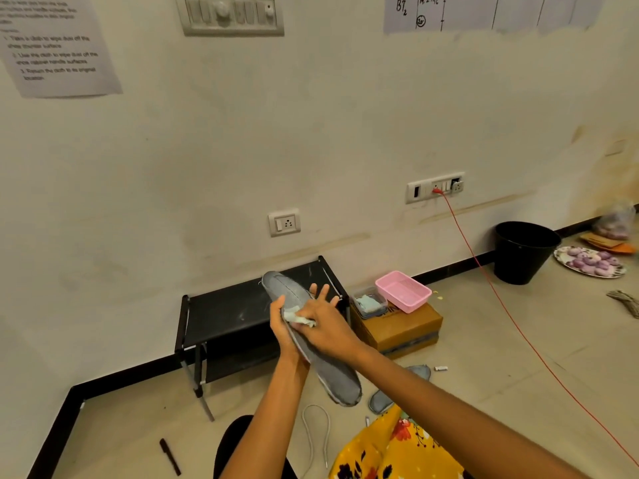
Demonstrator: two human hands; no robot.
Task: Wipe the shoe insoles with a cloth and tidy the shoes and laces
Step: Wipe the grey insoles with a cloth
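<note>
We take the black rack (242,312) against the wall as our landmark. Directly in front of it, held up in the air, is a grey insole (321,357), long, flat and rounded at both ends, with a fabric-like top and a paler edge.

Left hand (281,326): fingers wrapped round the insole's left edge, supporting it from beneath. Right hand (323,321): presses a small crumpled pale cloth (298,319) onto the insole's upper face; the thumb side holds the cloth, the remaining fingers are spread apart and straight, pointing toward the rack.

Progress, as we judge it: wiping of this insole is under way, cloth near mid-length. A second grey insole (397,388) lies on the floor in front and right of the rack; we cannot tell whether it has been wiped. A pale lace (316,433), thin and looped, lies loose on the floor in front of the rack, so lace tidying appears undone. No shoes are visible to us; putting them in order seems still ahead.

Right of the rack: a brown cardboard box (397,328) carrying a pink plastic basket (403,291), ribbed and rectangular, and a clear tub (369,302) holding folded cloths. Further right, a black bucket (524,252), smooth and tapered. A black pen (170,457) lies on the floor in front and left of the rack.
</note>
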